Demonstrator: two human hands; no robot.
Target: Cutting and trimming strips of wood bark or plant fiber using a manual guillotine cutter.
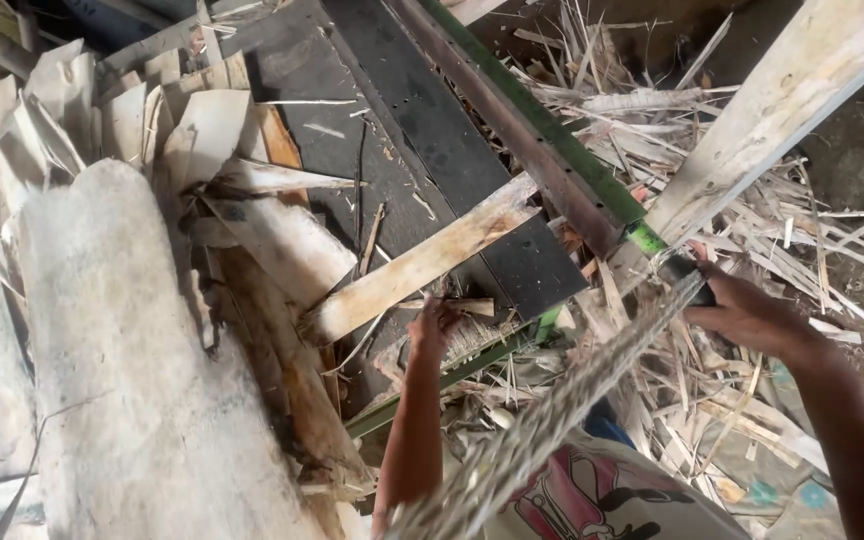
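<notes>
Hands are working at the dark flat machine bed [432, 130]: the left hand [432, 325] is gripping pale fibre strands [472, 335] at its near edge, while the right hand [747, 315], right of it, is clenching a long grey fibre bundle [572, 400], keeping it taut.

Soft daylight, glare at left, blurred foreground, dim upper corners.

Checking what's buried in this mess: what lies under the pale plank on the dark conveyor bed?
Under the pale plank shows the dark conveyor bed. Its lower end rests on veneer scraps; whatever lies beneath those is covered.
</notes>
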